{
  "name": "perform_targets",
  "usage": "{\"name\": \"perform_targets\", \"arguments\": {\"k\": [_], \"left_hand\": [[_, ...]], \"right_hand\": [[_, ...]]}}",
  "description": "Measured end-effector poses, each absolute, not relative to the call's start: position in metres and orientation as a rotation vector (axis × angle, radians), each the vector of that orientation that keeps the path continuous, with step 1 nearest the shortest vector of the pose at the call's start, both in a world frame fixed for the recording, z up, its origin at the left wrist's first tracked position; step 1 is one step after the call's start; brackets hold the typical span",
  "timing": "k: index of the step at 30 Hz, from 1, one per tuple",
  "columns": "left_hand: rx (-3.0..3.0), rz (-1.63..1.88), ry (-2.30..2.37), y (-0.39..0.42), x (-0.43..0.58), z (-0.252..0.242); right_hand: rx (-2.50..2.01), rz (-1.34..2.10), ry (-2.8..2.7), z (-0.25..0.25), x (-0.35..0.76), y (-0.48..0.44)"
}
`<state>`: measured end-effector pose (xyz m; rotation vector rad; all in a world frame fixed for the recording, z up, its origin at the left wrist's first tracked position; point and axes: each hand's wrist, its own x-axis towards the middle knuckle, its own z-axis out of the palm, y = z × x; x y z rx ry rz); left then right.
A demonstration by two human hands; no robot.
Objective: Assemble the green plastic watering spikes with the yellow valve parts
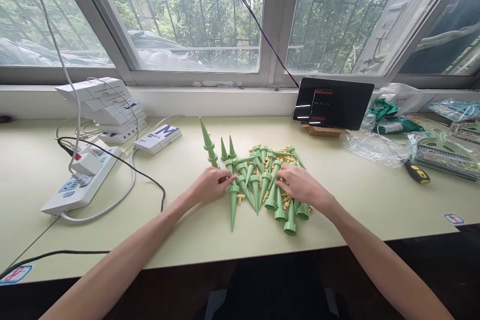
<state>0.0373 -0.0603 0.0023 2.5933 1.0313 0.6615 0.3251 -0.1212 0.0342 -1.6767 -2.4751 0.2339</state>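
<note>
A heap of green cone-shaped watering spikes (pixel 255 191) lies in the middle of the table, with small yellow T-shaped valves (pixel 240 198) scattered among them. My left hand (pixel 213 185) is at the heap's left edge, thumb and fingers pinched together beside the collar of a green spike (pixel 233 210) that points toward me. What the pinch holds is hidden. At the right of the heap, my right hand (pixel 300 186) reaches in from above, its fingertips closed among the spikes; I cannot make out what is between them. Stacked spikes (pixel 209 142) stand behind my left hand.
To the left are a white power strip (pixel 84 180) with cables, stacked white boxes (pixel 112 107) and a single box (pixel 158 139). A dark tablet (pixel 337 102) leans at the back. Bagged brush sets (pixel 444 152) and a yellow-black handled tool (pixel 417 171) lie right.
</note>
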Motion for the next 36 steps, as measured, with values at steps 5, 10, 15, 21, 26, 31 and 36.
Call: {"name": "perform_targets", "arguments": {"k": [5,10,15,21,26,31,36], "left_hand": [[2.595,0.649,1.045,-0.061,0.038,0.003],[2.575,0.637,1.053,-0.062,0.037,0.004],[2.574,0.637,1.047,-0.062,0.038,0.004],[2.603,0.655,1.033,-0.062,0.037,0.003],[2.609,0.679,1.018,-0.061,0.037,0.003],[2.618,0.698,1.012,-0.06,0.036,0.002],[2.624,0.704,1.003,-0.06,0.036,0.002]], "right_hand": [[-1.745,0.202,-2.502,0.037,0.324,-0.122],[-1.825,0.215,-2.495,0.036,0.32,-0.119],[-1.892,0.27,-2.467,0.036,0.312,-0.117],[-1.913,0.304,-2.488,0.036,0.309,-0.115],[-1.921,0.336,-2.482,0.032,0.309,-0.111],[-1.876,0.317,-2.455,0.033,0.31,-0.111],[-1.891,0.343,-2.396,0.035,0.31,-0.114]]}}
